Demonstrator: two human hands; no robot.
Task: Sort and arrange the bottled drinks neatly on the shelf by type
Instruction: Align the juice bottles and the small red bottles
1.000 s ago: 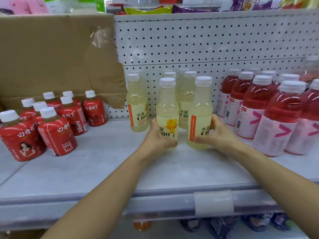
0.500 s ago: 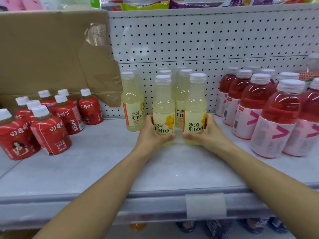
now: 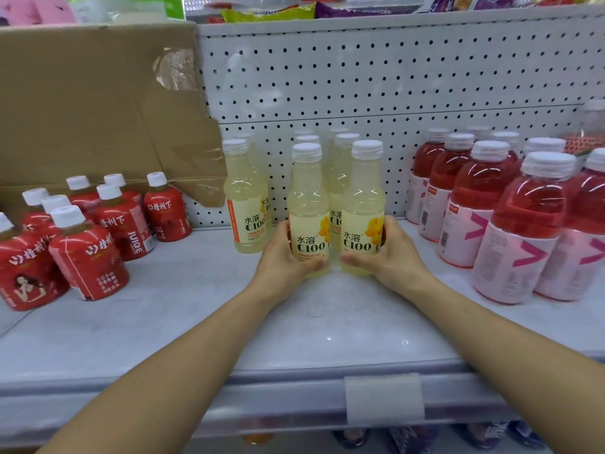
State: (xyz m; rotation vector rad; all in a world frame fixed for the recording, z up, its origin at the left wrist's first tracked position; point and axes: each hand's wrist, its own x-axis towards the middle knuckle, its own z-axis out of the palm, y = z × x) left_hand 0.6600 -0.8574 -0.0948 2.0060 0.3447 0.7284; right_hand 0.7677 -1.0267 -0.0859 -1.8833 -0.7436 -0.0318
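Two pale yellow C100 bottles stand upright side by side mid-shelf. My left hand [image 3: 284,257] grips the left yellow bottle [image 3: 307,204] at its base. My right hand [image 3: 389,257] grips the right yellow bottle [image 3: 365,204] the same way. Both labels face me. Behind them stand several more yellow bottles [image 3: 340,178], and one yellow bottle [image 3: 244,204] stands apart to the left. Small red juice bottles [image 3: 88,253] cluster at the far left. Tall pink-labelled red drink bottles [image 3: 520,231] fill the right side.
The grey shelf [image 3: 196,316] has a raised front rail with a blank price holder [image 3: 384,399]. A flattened cardboard sheet [image 3: 82,103] leans against the white pegboard back [image 3: 360,77]. Snack packets lie on the shelf above, and more bottles show below.
Both hands have turned their bottles so the C100 labels face forward. The two bottles have shifted slightly back toward the yellow group, and the view moved closer.
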